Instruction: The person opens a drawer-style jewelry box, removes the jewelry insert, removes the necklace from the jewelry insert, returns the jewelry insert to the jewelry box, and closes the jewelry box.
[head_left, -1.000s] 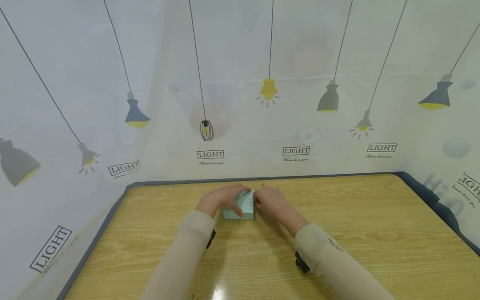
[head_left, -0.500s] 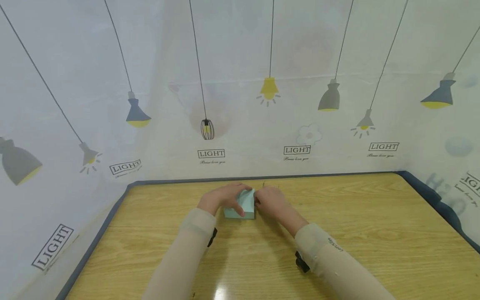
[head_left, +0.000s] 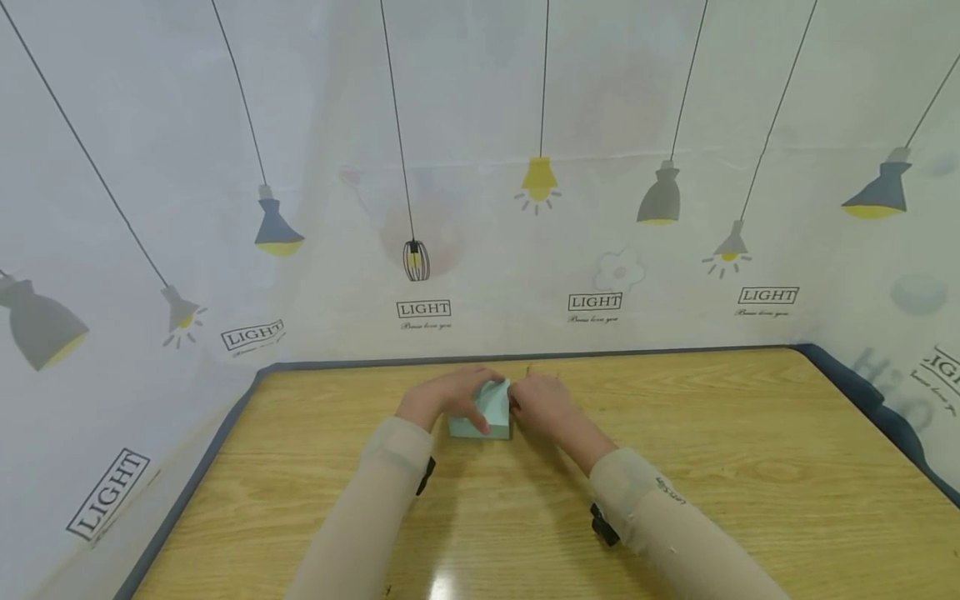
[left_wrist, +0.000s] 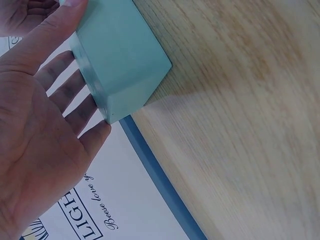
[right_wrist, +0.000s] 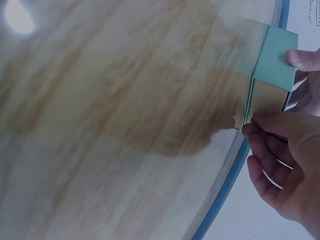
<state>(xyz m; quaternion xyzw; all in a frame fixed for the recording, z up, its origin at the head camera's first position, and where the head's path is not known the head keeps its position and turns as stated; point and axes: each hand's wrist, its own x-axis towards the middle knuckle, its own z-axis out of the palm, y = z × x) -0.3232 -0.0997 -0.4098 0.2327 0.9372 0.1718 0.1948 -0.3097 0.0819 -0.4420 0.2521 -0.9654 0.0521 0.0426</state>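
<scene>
A small pale green cardboard box (head_left: 492, 410) sits near the far edge of the table. My left hand (head_left: 450, 397) grips it from the left, with the thumb on the near side and the fingers along the far side, as the left wrist view shows. At the box's right end is my right hand (head_left: 544, 403). In the right wrist view that end has a tan panel (right_wrist: 268, 95) between thin green edges. The thumb and forefinger of the right hand pinch at the panel's lower edge, while the other fingers curl loosely. The fingertips partly hide this edge.
The wood-grain table (head_left: 690, 467) has a dark blue border (head_left: 360, 362) along its back and sides. A white cloth (head_left: 480, 100) printed with hanging lamps rises behind it and on both sides.
Both hands stay at the box with almost the same grip. The head view has shifted very slightly.
</scene>
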